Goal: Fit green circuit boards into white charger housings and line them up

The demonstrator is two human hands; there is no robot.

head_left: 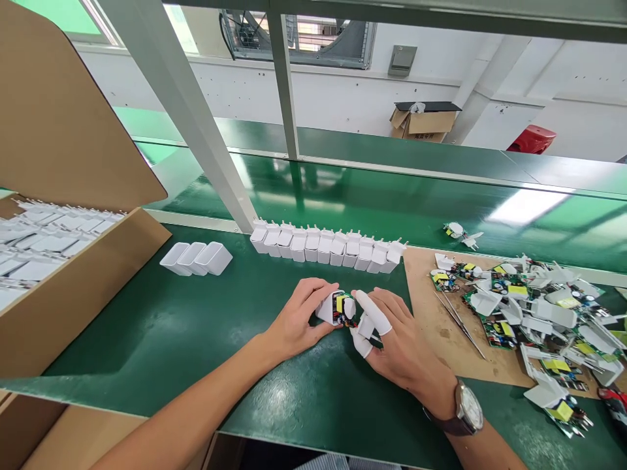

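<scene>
My left hand point(300, 316) is closed around a white charger shell point(327, 308) with a small circuit board point(341, 305) showing at its open end. My right hand point(392, 339), with white finger cots on thumb and forefinger and a watch on the wrist, pinches the board end of the same shell. Both hands rest on the green bench mat point(147, 326). Behind them stands a row of several white charger shells point(326, 246) with their prongs up.
Three empty white shells point(196, 258) lie at the left. An open cardboard box point(59, 274) full of white parts sits far left. A brown pad point(435, 320) at the right carries tweezers point(460, 323) and a heap of boards and shells point(533, 313). A green conveyor point(392, 196) runs behind.
</scene>
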